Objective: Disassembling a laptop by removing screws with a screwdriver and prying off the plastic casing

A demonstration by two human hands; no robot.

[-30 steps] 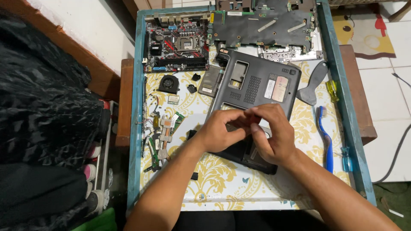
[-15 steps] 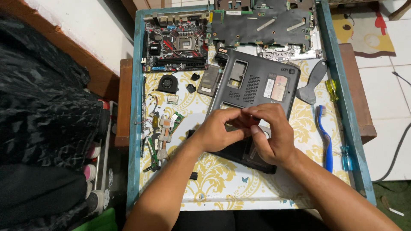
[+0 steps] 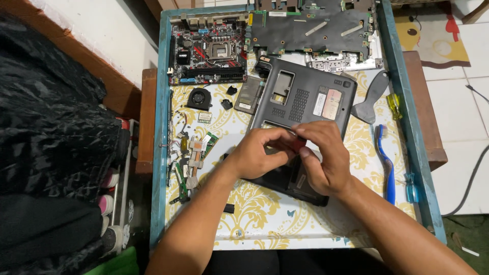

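head view: both hands, left hand (image 3: 254, 155) and right hand (image 3: 326, 160), pinch a red-handled tool (image 3: 298, 144) over the laptop base (image 3: 300, 102), motherboard (image 3: 209, 53) behind.

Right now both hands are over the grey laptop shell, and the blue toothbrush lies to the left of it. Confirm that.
Not quite. Both hands, left and right, are over the grey laptop shell, but the blue toothbrush lies to its right, near the tray's right edge, as the head view shows.

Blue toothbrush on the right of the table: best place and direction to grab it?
Grip the blue toothbrush around the middle of its handle, coming straight down from above. It lies flat and lengthwise, bristle end away from the person, with bare cloth on both sides. The right hand is nearest; the green-handled screwdriver sits close by its lower end.
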